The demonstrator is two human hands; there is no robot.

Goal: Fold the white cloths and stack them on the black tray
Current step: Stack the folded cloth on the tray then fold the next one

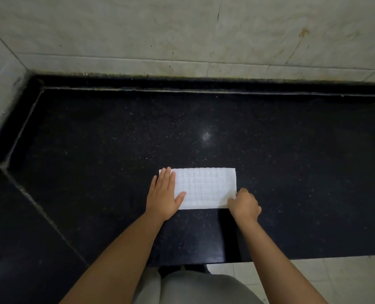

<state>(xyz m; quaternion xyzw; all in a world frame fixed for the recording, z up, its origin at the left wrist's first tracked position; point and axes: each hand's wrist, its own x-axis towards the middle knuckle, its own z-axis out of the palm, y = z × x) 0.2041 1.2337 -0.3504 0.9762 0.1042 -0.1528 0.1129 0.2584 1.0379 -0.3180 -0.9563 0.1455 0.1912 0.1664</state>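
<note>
Folding a white cloth (204,188) on the counter (116,139): left hand (163,194) presses flat, right hand (244,205) pinches the near corner, likely ready to fold across.

Cloth (205,188) lies on the counter (116,132); left hand (163,195) on its left end, right hand (244,204) at its near-right corner.

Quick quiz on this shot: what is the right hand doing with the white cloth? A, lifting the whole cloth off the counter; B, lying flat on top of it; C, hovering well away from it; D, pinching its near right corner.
D: the right hand has its fingers curled on the near right corner of the white cloth, which lies flat on the black counter, while the left hand presses flat on its left end.
</note>
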